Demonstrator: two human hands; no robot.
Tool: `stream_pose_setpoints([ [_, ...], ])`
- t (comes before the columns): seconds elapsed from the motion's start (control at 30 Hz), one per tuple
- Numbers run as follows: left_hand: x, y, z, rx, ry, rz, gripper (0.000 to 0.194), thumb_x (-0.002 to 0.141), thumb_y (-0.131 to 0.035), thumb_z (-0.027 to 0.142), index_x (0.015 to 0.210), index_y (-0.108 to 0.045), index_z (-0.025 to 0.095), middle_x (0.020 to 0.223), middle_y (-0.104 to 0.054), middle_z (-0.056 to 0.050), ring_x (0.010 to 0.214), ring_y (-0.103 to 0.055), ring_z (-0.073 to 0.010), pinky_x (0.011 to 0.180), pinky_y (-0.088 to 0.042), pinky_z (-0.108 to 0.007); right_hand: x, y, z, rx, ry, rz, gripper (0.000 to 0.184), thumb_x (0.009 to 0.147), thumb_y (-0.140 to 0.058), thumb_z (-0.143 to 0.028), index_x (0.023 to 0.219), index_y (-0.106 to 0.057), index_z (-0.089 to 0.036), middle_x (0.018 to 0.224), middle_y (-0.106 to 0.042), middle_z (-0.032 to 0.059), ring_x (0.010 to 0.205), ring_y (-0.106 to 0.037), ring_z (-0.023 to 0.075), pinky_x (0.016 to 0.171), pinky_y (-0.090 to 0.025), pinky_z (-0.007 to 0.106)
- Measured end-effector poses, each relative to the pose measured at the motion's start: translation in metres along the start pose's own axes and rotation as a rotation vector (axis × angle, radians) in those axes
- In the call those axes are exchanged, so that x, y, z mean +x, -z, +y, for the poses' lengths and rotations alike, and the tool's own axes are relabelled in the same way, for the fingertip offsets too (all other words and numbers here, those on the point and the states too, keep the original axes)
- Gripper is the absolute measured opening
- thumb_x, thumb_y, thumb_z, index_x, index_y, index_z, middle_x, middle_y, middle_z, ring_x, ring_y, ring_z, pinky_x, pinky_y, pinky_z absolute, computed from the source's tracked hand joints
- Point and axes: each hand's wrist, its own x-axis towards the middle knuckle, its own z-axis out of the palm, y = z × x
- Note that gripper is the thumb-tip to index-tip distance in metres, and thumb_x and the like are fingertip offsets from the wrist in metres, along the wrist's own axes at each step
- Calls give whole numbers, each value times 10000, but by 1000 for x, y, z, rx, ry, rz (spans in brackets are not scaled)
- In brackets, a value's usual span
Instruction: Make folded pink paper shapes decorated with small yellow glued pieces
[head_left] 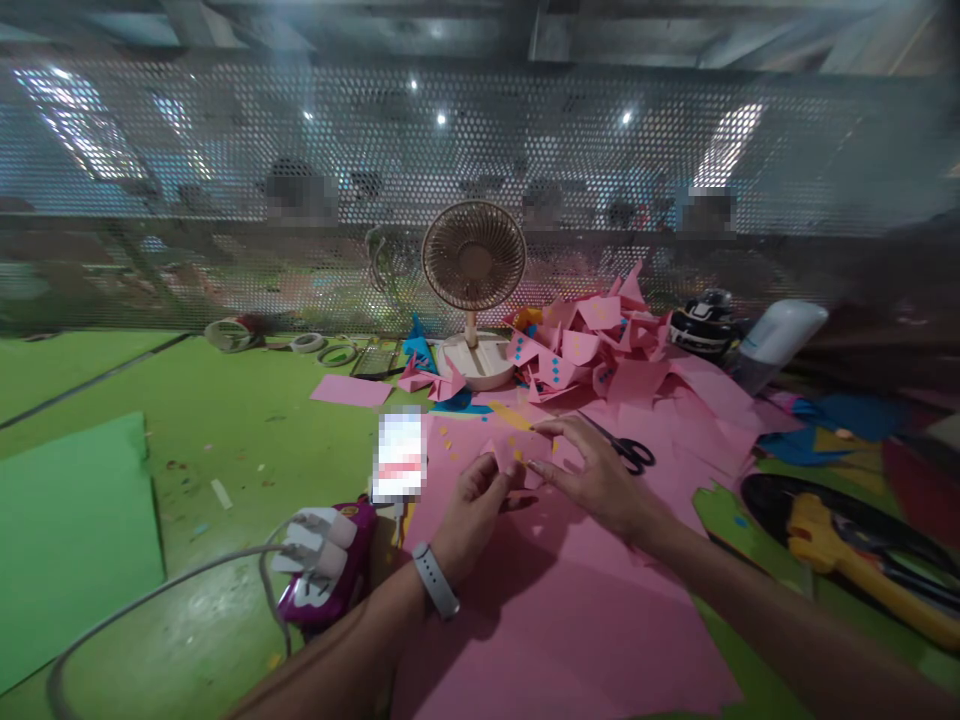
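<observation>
My left hand (480,495), a pale watch band on its wrist, pinches a small folded piece of pink paper (491,449). Close on its right, my right hand (602,482) reaches in with thumb and forefinger apart; nothing shows clearly between them. Beneath both hands lie large pink paper sheets (570,640). Small yellow paper scraps (517,440) are scattered near the fingertips. Black-handled scissors (634,456) rest just beyond my right hand. Behind, a heap of folded pink paper shapes (592,340) carries blue and yellow bits.
A small fan (474,258) stands at the back before a perforated metal screen (247,120). Left are a phone (400,450), a purple power strip (352,560) with a cable, tape rolls (336,354) and a green sheet (75,540). Right is a yellow-handled tool (862,570).
</observation>
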Motion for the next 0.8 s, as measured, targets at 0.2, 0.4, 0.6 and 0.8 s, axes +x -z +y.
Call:
stream_pose_setpoints([
  [0.2,-1,-1,1,2,7,-19,244,689,-689,368,708,-572,154,736,-529,12,711,-535,-114,715,-510,-309,1,2,-4,17,-28,-5,290,771,-614,-330,1030,-571,-208,1006,-613,62,977,-538,218,870,-415,378],
  [0.4,0,1,-2,19,11,-38,217,698,-690,339,791,-603,163,787,-556,-1,728,-542,-116,715,-512,-301,0,2,-5,25,-30,-8,292,777,-614,-331,1036,-566,-206,1008,-605,59,974,-532,211,873,-410,369],
  [0.6,1,3,-5,8,-16,-74,182,726,-671,304,827,-601,170,836,-556,-3,765,-543,-117,748,-516,-322,0,1,-5,31,-34,-14,290,774,-620,-322,1035,-563,-209,1017,-603,50,990,-526,204,887,-400,362],
  [0.8,2,3,-4,33,-14,-65,216,723,-672,294,894,-599,185,869,-571,-8,779,-557,-125,747,-520,-328,0,1,-6,46,-47,-17,271,783,-605,-314,1032,-565,-213,1019,-603,55,990,-528,210,892,-401,379],
])
